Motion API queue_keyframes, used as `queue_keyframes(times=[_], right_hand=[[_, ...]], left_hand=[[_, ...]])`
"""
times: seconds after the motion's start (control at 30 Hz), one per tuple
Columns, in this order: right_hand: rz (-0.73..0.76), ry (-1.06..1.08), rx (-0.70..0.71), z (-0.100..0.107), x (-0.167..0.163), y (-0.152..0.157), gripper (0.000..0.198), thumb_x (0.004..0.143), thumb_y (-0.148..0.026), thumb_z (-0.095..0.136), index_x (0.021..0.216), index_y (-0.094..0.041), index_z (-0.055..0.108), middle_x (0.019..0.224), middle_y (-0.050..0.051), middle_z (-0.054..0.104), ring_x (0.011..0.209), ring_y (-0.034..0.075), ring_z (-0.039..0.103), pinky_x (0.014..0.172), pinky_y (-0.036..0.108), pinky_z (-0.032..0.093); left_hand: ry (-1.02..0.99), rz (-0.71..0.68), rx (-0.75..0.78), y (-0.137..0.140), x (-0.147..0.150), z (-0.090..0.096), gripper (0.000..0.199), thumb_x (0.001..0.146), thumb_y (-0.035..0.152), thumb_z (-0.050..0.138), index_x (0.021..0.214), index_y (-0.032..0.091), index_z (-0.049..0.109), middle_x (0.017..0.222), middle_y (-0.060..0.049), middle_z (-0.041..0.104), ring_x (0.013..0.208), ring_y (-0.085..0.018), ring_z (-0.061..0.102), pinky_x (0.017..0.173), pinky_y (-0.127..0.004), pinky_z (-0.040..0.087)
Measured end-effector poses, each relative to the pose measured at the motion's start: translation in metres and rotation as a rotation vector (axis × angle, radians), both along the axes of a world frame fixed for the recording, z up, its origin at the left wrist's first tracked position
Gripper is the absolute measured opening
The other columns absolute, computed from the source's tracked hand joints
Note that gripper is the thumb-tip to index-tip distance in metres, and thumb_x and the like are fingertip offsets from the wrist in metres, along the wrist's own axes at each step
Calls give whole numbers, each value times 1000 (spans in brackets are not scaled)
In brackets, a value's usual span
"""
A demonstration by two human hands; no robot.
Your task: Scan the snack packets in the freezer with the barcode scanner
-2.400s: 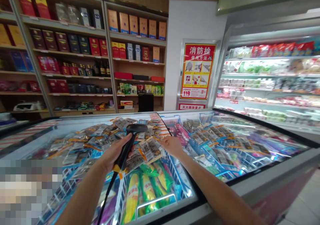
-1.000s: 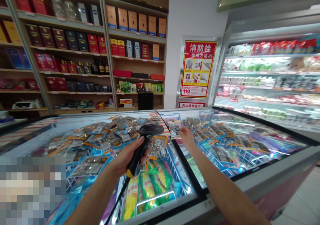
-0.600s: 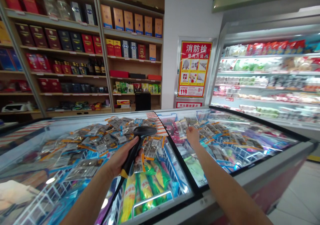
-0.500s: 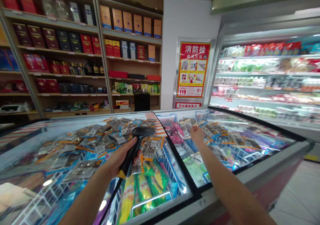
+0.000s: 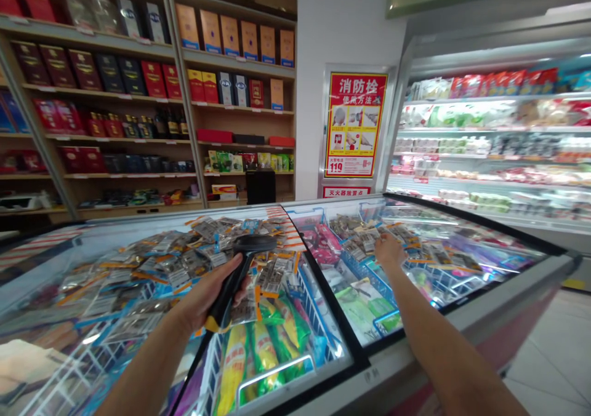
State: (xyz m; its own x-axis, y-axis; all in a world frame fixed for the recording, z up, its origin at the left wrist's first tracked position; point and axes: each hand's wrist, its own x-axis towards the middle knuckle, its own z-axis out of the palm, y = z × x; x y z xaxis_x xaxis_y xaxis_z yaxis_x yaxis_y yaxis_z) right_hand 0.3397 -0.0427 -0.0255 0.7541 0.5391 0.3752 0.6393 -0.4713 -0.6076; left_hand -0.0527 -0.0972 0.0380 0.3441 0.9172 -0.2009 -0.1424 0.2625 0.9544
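A black and yellow barcode scanner (image 5: 231, 287) is gripped in my left hand (image 5: 203, 296), its head tilted over a heap of small clear snack packets (image 5: 161, 244) with orange and blue edges. Its cable runs down past my left wrist. My right hand (image 5: 390, 253) reaches over the right half of the freezer, fingers curled down at a second pile of similar packets (image 5: 364, 244). Its fingertips are partly hidden, so what they pinch, if anything, cannot be made out. Both piles lie on the glass lids of the chest freezer (image 5: 325, 293).
Beneath the glass, wire baskets (image 5: 318, 305) hold yellow-green corn packs (image 5: 265, 348) and other bags. Shelves of boxed goods (image 5: 231, 90) stand behind on the left. A red and yellow fire hydrant poster (image 5: 354, 127) hangs on the wall. To the right is a lit refrigerated display (image 5: 489, 157).
My right hand has moved right and slightly down across the packet pile, away from a packet it was beside. My left hand still holds the scanner, shifted slightly left in view.
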Motion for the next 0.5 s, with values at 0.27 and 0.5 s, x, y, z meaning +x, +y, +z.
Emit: queue_keyframes(times=[0.27,0.5], right_hand=[[124,-238,170,19,-52,-1,29,73,-25,42,96,-17,57,102,11,55,100,28,45,79,41,33],[804,-227,-200,29,-171,-2,50,76,-53,31,66,-16,64,66,8,63,69,19,59,57,25,39]], left_hand=[[29,20,-1,5,-5,-2,30,69,44,51,74,15,51,56,-1,56,39,-7,47,37,-17,37],[31,26,27,0,-3,4,28,70,43,50,75,15,50,54,0,55,39,-7,46,35,-16,35]])
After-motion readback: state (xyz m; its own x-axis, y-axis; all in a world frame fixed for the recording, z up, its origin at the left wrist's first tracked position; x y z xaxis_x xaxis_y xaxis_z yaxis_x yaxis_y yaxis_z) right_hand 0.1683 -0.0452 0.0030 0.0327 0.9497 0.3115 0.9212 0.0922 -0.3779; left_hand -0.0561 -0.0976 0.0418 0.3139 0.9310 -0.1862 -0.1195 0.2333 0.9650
